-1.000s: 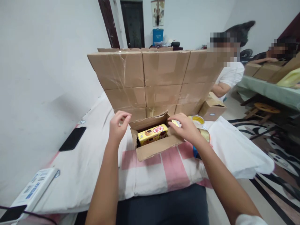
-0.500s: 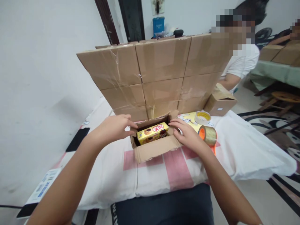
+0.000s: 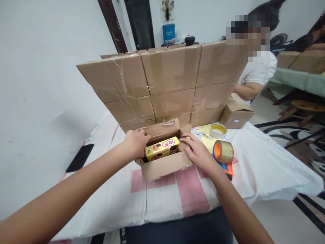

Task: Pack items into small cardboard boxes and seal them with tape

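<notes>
A small open cardboard box (image 3: 166, 166) stands on the cloth in front of me, its front flap folded outward and its back flap raised. Inside it lies a yellow snack box (image 3: 162, 149) with red lettering. My left hand (image 3: 137, 144) is closed over the box's left side, its fingertips partly hidden. At the right side, my right hand (image 3: 195, 149) has its bent fingers over the edge, close to the right flap and the end of the snack box. A tape dispenser (image 3: 223, 154) with brown tape and orange parts lies to the right of my right hand.
Stacked cardboard boxes (image 3: 172, 74) form a wall behind the work area. A clear tape roll (image 3: 217, 130) rests on a yellow sheet (image 3: 203, 137). Another carton (image 3: 236, 113) stands at the right, near a person in white (image 3: 256, 71). A black flat object (image 3: 80, 158) lies left.
The small box's back flap now stands higher and shows more of its face. My left hand has curled farther around the left side. The view has shifted slightly.
</notes>
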`<action>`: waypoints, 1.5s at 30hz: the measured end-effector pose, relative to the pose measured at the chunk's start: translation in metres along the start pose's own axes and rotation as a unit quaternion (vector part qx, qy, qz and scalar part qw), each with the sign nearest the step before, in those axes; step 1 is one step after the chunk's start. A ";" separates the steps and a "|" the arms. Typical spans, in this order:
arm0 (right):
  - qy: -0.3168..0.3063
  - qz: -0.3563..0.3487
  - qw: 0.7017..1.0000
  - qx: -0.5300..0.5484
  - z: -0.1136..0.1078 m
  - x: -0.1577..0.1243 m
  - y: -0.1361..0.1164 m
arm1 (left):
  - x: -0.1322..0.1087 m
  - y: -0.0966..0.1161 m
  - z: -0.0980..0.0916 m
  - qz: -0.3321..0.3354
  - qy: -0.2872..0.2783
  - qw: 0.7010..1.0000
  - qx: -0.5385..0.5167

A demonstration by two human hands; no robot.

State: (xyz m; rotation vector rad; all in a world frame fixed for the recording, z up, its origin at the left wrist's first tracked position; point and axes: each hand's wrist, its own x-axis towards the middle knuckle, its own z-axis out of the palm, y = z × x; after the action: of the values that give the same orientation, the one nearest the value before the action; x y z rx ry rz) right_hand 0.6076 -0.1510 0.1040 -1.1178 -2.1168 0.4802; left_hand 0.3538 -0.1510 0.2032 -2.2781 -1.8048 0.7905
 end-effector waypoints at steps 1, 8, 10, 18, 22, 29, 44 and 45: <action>0.000 0.001 1.000 0.005 0.001 0.000 0.000 | 0.002 0.003 0.005 -0.005 0.006 1.000 0.001; 0.007 0.005 1.000 0.016 0.007 -0.006 0.002 | 0.004 0.016 0.029 -0.065 0.057 0.996 -0.010; 0.014 0.013 1.000 0.018 0.009 -0.007 0.000 | 0.007 0.014 0.038 -0.068 0.084 0.994 -0.015; 0.042 0.028 0.999 0.000 0.009 -0.002 -0.007 | 0.025 0.004 0.037 -0.107 0.134 0.983 -0.062; 0.083 0.024 0.996 0.015 0.016 -0.004 -0.005 | 0.020 -0.013 0.023 -0.130 0.083 0.974 -0.168; 0.213 0.130 0.938 0.240 0.041 0.006 0.017 | 0.016 -0.039 0.087 -0.141 0.181 0.855 -0.465; 0.155 0.109 0.912 0.363 0.032 -0.033 -0.008 | -0.058 0.026 0.104 -0.004 0.259 0.319 -0.912; 0.160 0.101 0.916 0.353 0.030 -0.039 -0.010 | -0.060 0.032 0.100 0.007 0.268 0.327 -0.906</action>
State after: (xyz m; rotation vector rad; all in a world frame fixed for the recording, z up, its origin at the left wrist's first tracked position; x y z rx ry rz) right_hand 0.5956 -0.1890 0.0735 -0.9003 -1.3633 0.9890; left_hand 0.3255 -0.2379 0.1232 -1.8455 -1.9934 -3.2015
